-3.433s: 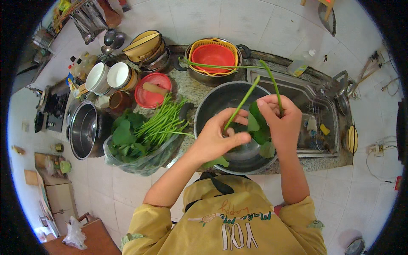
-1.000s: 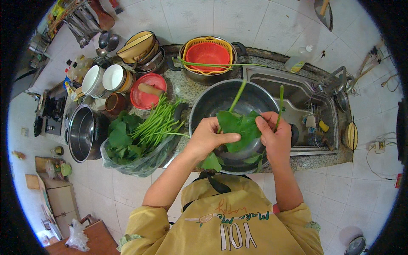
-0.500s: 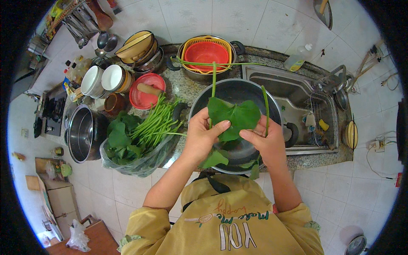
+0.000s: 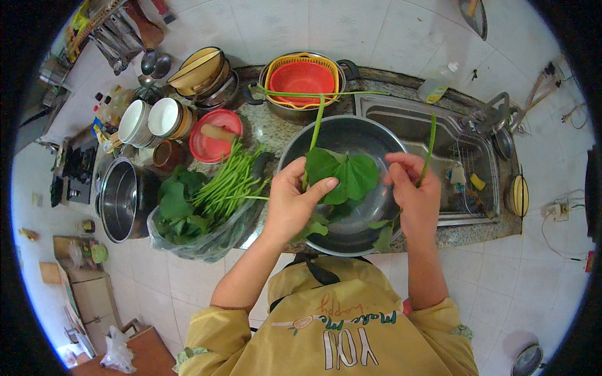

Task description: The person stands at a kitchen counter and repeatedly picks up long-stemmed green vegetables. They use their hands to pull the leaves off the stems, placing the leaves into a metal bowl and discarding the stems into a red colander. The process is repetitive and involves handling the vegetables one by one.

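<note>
My left hand (image 4: 293, 199) is closed, thumb against fingers, on a broad green leaf (image 4: 352, 177); a pale green stem (image 4: 317, 125) rises beside it. Apart from that leaf, over the right rim of the pan, my right hand (image 4: 416, 199) is closed around a thin green stem (image 4: 430, 145). Small leaves (image 4: 384, 237) hang below that hand. Beneath both hands stands a wide dark pan (image 4: 343, 128). More leaf shows under my left hand. To the left, a clear plastic bag (image 4: 210, 245) bulges with leafy greens (image 4: 175, 200) and their long stems (image 4: 227, 182).
Behind the pan, a pot (image 4: 290, 113) holds a yellow and a red basket, with long stems laid across. A steel sink (image 4: 439, 119) is at the right. Stacked bowls (image 4: 164, 116), a red basket (image 4: 202, 145) and a deep pot (image 4: 116, 188) crowd the left.
My right hand has drawn away to the right from the leaf, taking its stem along. My left hand stays almost in place with the leaf.
</note>
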`<state>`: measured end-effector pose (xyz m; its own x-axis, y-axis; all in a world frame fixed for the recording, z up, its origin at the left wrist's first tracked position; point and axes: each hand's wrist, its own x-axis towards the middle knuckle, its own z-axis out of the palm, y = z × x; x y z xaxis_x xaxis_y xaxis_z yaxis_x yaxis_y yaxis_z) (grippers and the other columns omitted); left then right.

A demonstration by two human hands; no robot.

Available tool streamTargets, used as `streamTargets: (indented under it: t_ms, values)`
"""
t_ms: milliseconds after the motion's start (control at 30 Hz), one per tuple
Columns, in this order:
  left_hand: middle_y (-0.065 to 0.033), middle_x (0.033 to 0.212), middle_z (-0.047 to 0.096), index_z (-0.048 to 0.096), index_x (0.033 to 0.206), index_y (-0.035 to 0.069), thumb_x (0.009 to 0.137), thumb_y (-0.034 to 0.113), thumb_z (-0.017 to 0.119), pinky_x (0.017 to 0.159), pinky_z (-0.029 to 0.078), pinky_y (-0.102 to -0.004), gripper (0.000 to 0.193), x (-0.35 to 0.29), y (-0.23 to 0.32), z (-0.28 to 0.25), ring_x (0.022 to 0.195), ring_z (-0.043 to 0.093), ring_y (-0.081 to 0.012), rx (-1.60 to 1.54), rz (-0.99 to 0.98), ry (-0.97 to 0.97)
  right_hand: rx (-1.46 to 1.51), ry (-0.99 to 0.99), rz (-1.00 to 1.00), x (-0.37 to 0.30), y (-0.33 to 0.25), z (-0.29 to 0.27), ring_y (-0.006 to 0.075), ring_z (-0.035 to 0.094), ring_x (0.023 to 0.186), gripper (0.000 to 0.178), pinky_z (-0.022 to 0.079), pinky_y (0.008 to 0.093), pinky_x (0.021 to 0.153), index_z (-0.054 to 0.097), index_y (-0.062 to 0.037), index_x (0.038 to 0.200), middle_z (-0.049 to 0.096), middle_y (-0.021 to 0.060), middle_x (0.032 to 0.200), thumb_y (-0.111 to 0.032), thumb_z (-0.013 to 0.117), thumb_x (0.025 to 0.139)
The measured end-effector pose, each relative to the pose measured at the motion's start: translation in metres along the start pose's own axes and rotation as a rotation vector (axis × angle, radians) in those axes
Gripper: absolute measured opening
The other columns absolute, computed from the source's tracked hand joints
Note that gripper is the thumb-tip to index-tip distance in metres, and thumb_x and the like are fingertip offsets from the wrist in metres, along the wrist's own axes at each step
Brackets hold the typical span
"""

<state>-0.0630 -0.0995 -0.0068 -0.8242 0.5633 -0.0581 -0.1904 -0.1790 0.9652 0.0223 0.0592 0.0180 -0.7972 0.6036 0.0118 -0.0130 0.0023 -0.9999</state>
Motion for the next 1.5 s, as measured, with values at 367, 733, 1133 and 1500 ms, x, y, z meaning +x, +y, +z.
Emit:
streamTargets:
  t_ms: [367,733,1133,1500]
  values:
    - [-0.0005,0.082,0.055,0.055,0.093,0.002,0.069,0.004,0.066,0.066,0.04,-0.0207,0.026,-0.007,-0.015,-0.002,0.075,0.052,-0.0086,0.184,0.054,-0.089,-0.315,-0.205,-0.168,-0.003,-0.002,0.015,0.0103,0.056,0.072,0.017,0.043,0.0225,0.068,0.063,-0.002,0.086,0.061,0.0039,0.078,-0.001,0.062,0.069]
    - [0.0005,0.065,0.056,0.062,0.075,-0.001,0.075,0.01,0.065,0.051,0.037,-0.0204,0.011,-0.007,0.008,0.015,0.057,0.046,-0.0049,0.065,0.105,0.17,-0.277,-0.245,-0.124,-0.011,-0.005,0.017,0.0149,0.059,0.07,0.017,0.044,0.0262,0.065,0.064,-0.0014,0.081,0.063,0.0081,0.076,-0.015,0.065,0.071]
    - [0.0027,0.065,0.048,0.059,0.089,0.003,0.075,0.017,0.063,0.049,0.033,-0.0184,0.02,0.007,0.004,-0.004,0.057,0.045,-0.0062,0.081,0.229,0.146,-0.358,-0.231,0.0,-0.01,-0.012,0.007,0.0116,0.059,0.063,0.019,0.044,0.0242,0.06,0.065,-0.0019,0.078,0.063,0.0069,0.069,-0.02,0.067,0.071]
    - [0.0018,0.064,0.056,0.062,0.076,0.001,0.077,0.013,0.063,0.045,0.031,-0.0168,0.012,-0.001,0.002,0.011,0.052,0.043,-0.0022,0.053,0.008,0.049,-0.311,-0.225,0.057,-0.01,-0.012,0.009,0.0116,0.058,0.064,0.019,0.044,0.0243,0.061,0.063,-0.0016,0.08,0.063,0.0063,0.069,-0.017,0.067,0.07]
